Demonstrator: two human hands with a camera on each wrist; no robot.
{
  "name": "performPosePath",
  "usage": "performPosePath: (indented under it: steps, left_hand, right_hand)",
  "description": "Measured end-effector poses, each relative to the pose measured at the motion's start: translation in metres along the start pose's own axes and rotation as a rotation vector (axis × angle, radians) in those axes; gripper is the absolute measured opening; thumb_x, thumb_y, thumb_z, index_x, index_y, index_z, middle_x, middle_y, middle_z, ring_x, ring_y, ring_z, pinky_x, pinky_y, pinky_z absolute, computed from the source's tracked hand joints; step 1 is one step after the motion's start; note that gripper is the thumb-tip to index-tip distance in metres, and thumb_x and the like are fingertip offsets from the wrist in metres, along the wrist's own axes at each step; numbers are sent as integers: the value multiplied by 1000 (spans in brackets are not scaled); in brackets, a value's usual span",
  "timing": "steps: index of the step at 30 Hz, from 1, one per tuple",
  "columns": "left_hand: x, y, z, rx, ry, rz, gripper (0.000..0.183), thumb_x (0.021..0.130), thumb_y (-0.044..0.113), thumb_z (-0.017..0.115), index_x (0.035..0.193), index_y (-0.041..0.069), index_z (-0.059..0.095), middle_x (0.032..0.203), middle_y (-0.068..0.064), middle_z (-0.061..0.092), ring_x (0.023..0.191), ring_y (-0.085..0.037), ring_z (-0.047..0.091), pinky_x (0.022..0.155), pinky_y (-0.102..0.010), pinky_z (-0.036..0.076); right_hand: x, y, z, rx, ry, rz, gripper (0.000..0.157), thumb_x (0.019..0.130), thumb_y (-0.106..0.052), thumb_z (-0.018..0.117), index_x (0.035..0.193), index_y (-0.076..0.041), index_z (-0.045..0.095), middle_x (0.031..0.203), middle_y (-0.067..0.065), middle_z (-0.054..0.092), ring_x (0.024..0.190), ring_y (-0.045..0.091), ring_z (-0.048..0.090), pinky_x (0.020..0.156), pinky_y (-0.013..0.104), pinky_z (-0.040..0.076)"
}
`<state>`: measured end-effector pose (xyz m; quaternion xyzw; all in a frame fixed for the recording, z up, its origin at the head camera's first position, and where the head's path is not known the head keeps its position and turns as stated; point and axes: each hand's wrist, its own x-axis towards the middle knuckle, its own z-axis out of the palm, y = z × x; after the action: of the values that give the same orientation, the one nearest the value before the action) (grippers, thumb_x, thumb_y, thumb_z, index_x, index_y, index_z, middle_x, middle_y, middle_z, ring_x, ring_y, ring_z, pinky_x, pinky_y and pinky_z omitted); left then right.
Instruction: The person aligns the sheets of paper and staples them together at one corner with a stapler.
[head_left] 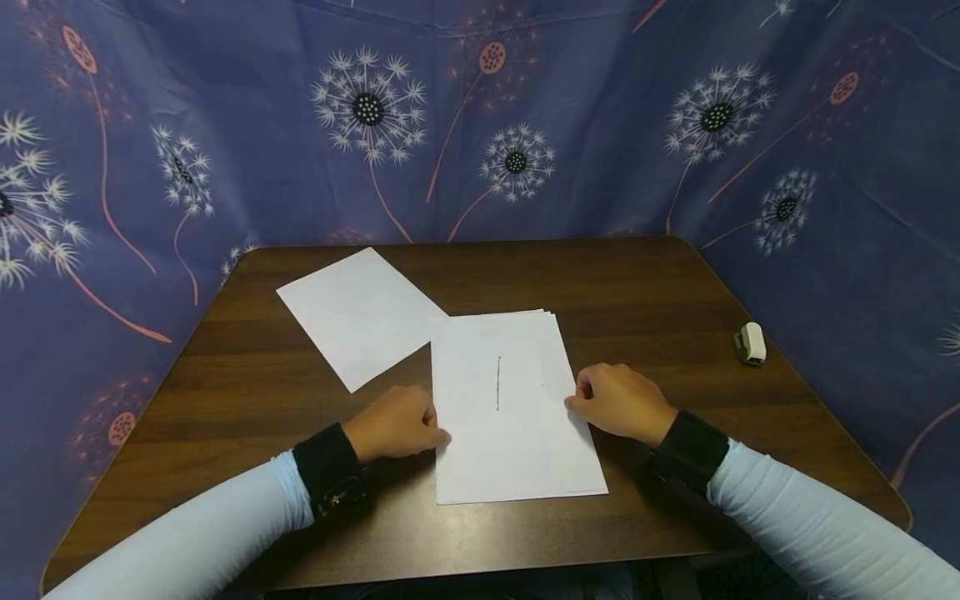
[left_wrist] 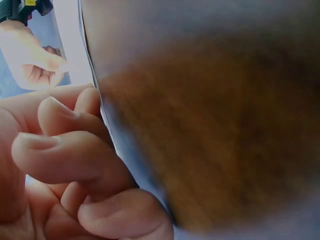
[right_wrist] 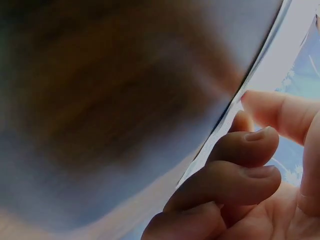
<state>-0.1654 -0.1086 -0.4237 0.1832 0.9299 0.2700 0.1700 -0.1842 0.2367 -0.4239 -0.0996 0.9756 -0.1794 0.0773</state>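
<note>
A small stack of white paper sheets (head_left: 510, 454) lies near the front middle of the brown table, its edges slightly uneven at the top and the lower right. One short dark vertical line (head_left: 498, 383) is drawn on the top sheet. With curled fingers and thumb, my left hand (head_left: 397, 422) pinches the stack's left edge. On the opposite side my right hand (head_left: 622, 402) grips the right edge, a little higher up. Both wrist views show the thumb and curled fingers (left_wrist: 75, 155) against the paper's edge; how many sheets each hand holds I cannot tell.
Another white sheet (head_left: 356, 312) lies turned at an angle behind and left, one corner meeting the stack. A small white and dark object (head_left: 751, 344) sits near the table's right edge. Blue dandelion-print cloth (head_left: 592, 117) hangs around the table (head_left: 637, 292).
</note>
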Motion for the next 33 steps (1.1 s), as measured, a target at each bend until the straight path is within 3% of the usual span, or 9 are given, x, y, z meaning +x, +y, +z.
performPosePath:
  steps: [6, 14, 23, 28, 33]
  left_hand:
    - [6, -5, -14, -46, -15, -4, 35, 93, 35, 75, 64, 15, 72, 52, 5, 60, 48, -10, 52, 45, -25, 38]
    - [13, -21, -47, -162, 78, -39, 41, 97, 33, 71, 66, 6, 68, 54, 2, 55, 49, -13, 51, 47, -28, 41]
    - [11, -51, -70, -160, 184, -137, 38, 98, 36, 68, 77, 4, 70, 69, -6, 67, 59, -17, 59, 55, -32, 48]
    - [10, -69, -87, -99, 254, -178, 38, 98, 40, 67, 102, 3, 73, 91, -11, 73, 80, -22, 67, 68, -34, 52]
    - [8, -80, -99, -55, 308, -266, 68, 97, 44, 64, 137, -10, 54, 126, -28, 63, 114, -41, 62, 92, -51, 51]
  right_hand:
    - [8, -8, -1, -2, 44, -15, 22, 94, -33, 72, 77, -20, 66, 64, 0, 55, 57, 18, 52, 49, 32, 38]
    - [34, -27, -4, -21, 141, -56, 21, 93, -33, 69, 76, -20, 67, 62, -2, 56, 55, 17, 52, 48, 32, 38]
    - [67, -55, -11, -15, 173, -75, 20, 92, -36, 64, 78, -22, 66, 66, -3, 56, 61, 18, 54, 53, 35, 38]
    - [87, -72, -9, 40, 185, -107, 18, 93, -35, 64, 85, -20, 68, 73, -2, 62, 65, 19, 57, 57, 36, 42]
    - [116, -92, -4, 69, 188, -127, 35, 93, -41, 63, 108, -12, 75, 103, 3, 73, 91, 23, 67, 77, 42, 54]
